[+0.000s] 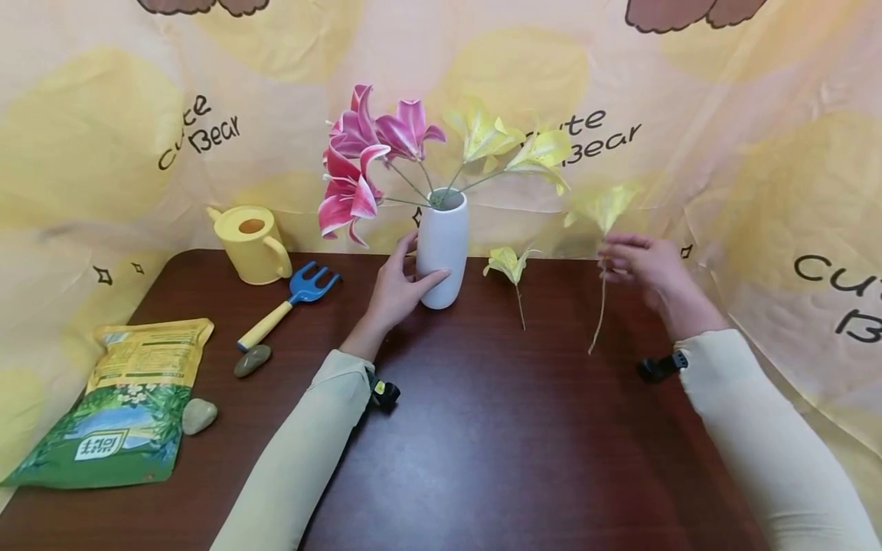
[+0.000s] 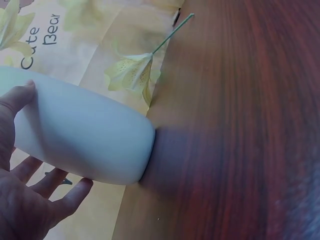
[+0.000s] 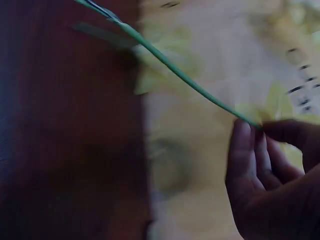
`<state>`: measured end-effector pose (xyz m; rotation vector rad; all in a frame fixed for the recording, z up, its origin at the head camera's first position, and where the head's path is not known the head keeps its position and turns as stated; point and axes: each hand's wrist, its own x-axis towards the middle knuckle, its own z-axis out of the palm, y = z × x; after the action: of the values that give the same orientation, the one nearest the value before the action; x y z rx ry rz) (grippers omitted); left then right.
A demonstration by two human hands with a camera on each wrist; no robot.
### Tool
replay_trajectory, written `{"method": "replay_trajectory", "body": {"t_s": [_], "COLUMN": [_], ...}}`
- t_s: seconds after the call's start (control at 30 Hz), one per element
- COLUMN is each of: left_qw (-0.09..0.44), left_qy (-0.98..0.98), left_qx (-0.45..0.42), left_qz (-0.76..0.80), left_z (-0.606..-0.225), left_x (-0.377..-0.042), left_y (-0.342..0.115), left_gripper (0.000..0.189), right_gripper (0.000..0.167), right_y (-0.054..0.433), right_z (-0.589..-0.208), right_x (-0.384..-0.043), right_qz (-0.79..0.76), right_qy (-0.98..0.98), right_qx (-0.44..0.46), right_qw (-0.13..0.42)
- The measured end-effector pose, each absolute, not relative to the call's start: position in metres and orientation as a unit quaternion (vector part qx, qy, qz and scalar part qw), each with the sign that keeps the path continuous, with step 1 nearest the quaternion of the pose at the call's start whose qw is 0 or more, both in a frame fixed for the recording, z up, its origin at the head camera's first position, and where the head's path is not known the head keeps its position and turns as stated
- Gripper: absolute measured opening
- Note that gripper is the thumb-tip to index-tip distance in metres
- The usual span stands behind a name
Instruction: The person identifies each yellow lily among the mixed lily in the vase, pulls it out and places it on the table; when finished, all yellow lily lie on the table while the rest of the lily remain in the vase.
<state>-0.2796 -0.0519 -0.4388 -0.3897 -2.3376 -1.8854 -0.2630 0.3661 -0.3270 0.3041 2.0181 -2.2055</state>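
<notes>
Dark wood of the table [image 1: 496,474] spreads between the sleeves [image 1: 285,459]. At left lie a bag [image 1: 148,398], its label's characters too small to read, two stones [image 1: 200,415] and a fork [image 1: 303,291]. Nearer the far edge, the left hand [image 1: 396,295] holds the vase [image 1: 442,249]; the left wrist view shows the fingers curled behind it, largely hidden from the head view. Three pink lilies [image 1: 347,191] and two yellow lilies [image 1: 485,136] stand in it. Right of it, with space around, lies a loose lily [image 1: 508,264]. The right hand [image 1: 648,264] pinches a held lily [image 1: 605,208]; only the right wrist view shows its stem green. Behind, a can [image 1: 253,249] stands near the corner; the cloth [image 1: 386,46] reads "Cute Bear".
</notes>
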Motion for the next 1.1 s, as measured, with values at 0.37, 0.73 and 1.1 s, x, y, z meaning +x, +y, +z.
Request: {"method": "replay_trajectory", "body": {"t_s": [0.37,0.73,1.1], "left_qw": [0.057,0.062,0.057], "left_qy": [-0.769,-0.775,-0.771], "left_qx": [-0.13,-0.123,-0.128], "left_qz": [-0.623,-0.617,-0.621], "left_z": [-0.439,-0.439,-0.438], "left_x": [-0.28,-0.279,-0.278], "left_y": [-0.052,-0.054,-0.053], "left_gripper": [0.089,0.089,0.088], "right_gripper": [0.021,0.042,0.051], "right_y": [0.36,0.348,0.343], "right_z": [-0.397,-0.418,-0.408], "right_x": [-0.267,-0.276,-0.269], "right_qz": [-0.637,-0.619,-0.615], "right_qy": [0.748,0.76,0.77], "right_qx": [0.096,0.091,0.135], "right_qw": [0.161,0.173,0.104]}}
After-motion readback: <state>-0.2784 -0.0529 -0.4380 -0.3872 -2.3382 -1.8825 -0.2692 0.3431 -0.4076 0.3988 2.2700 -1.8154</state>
